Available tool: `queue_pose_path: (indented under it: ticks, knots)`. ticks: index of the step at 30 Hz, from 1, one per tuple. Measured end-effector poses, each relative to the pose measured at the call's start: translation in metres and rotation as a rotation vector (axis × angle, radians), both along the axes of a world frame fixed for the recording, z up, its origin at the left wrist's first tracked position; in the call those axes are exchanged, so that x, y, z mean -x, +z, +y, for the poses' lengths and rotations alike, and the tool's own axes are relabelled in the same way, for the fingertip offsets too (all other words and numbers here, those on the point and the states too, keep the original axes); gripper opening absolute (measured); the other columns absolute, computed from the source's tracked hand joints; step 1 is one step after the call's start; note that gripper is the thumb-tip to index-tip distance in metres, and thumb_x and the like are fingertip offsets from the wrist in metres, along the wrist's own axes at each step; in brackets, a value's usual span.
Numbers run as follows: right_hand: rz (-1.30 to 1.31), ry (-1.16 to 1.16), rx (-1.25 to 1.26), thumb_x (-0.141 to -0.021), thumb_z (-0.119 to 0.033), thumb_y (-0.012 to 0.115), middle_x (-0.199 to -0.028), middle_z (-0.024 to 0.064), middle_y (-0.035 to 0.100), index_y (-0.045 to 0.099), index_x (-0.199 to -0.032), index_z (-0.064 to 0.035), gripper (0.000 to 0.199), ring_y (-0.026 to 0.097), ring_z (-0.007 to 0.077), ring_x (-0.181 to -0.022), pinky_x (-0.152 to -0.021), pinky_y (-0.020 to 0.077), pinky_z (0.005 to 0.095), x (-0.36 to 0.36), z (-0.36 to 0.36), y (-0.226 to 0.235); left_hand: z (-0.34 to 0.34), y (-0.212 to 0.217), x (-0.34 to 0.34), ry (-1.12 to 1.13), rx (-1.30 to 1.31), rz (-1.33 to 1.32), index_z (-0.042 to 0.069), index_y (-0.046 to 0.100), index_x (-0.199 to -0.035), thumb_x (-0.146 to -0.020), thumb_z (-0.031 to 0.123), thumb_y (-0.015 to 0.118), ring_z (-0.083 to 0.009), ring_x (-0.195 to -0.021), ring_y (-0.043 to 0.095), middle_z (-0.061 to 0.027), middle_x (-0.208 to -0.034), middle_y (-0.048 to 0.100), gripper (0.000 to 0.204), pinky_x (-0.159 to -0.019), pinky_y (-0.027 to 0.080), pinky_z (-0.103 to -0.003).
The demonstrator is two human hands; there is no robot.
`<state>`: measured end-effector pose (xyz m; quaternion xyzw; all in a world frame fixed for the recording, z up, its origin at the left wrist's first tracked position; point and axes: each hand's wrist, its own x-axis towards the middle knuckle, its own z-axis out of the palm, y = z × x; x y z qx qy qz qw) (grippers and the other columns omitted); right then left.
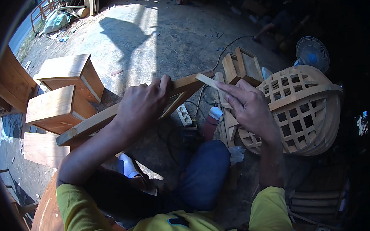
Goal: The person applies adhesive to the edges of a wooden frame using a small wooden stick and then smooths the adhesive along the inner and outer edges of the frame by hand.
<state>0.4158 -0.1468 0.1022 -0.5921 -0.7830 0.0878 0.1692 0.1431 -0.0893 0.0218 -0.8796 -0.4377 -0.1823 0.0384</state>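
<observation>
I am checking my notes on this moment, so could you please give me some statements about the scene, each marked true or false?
1. The left hand grips a wooden frame. True.
2. The right hand is empty. False: the right hand holds a pale wooden strip.
3. A fan stands beyond the curved lattice piece. True.
4. The socket strip is red. False: the socket strip is white.
5. The person's sleeves are yellow-green. True.

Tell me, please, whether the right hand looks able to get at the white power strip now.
Probably not immediately: the right hand holds a pale wooden strip. Once freed, it could likely reach down, since nothing appears to cover the white power strip.
</observation>
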Motion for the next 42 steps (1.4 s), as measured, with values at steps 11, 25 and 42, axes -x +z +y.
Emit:
queue_pose_path:
  ticks: [11, 25, 42]
  knots:
    - [-0.015, 0.050, -0.028, -0.093, -0.005, 0.067, -0.081, 0.0105, 0.057, 0.071, -0.132, -0.0164, 0.041, 0.060, 0.0240, -0.070, -0.067, 0.0482, 0.0400, -0.003, 0.002, -0.003, -0.004, -0.002, -0.003, -0.005, 0.015, 0.045, 0.004, 0.050, -0.109, -0.101, 0.026, 0.060, -0.0326, -0.071, 0.073, -0.0130, -0.087, 0.066, 0.026, -0.057, 0.058, -0.045]
    - [-0.022, 0.014, -0.115, -0.093, -0.005, 0.068, -0.080, 0.0099, 0.055, 0.070, -0.134, -0.0179, 0.043, 0.058, 0.0233, -0.067, -0.065, 0.0478, 0.0401, -0.003, -0.007, -0.008, -0.006, 0.003, -0.002, -0.014, 0.028, 0.073, 0.000, 0.050, -0.113, -0.097, 0.018, 0.063, -0.0315, -0.075, 0.075, -0.0141, -0.090, 0.067, 0.028, -0.061, 0.060, -0.042]
    - [-0.123, 0.065, -0.034, -0.093, 0.000, 0.067, -0.077, 0.0064, 0.055, 0.071, -0.133, -0.0154, 0.044, 0.052, 0.0170, -0.066, -0.063, 0.0432, 0.0355, -0.009, -0.011, 0.003, 0.000, -0.001, 0.001, 0.011, -0.007, 0.050, 0.005, 0.049, -0.109, -0.101, 0.027, 0.061, -0.0333, -0.069, 0.073, -0.0129, -0.087, 0.066, 0.026, -0.056, 0.058, -0.045]
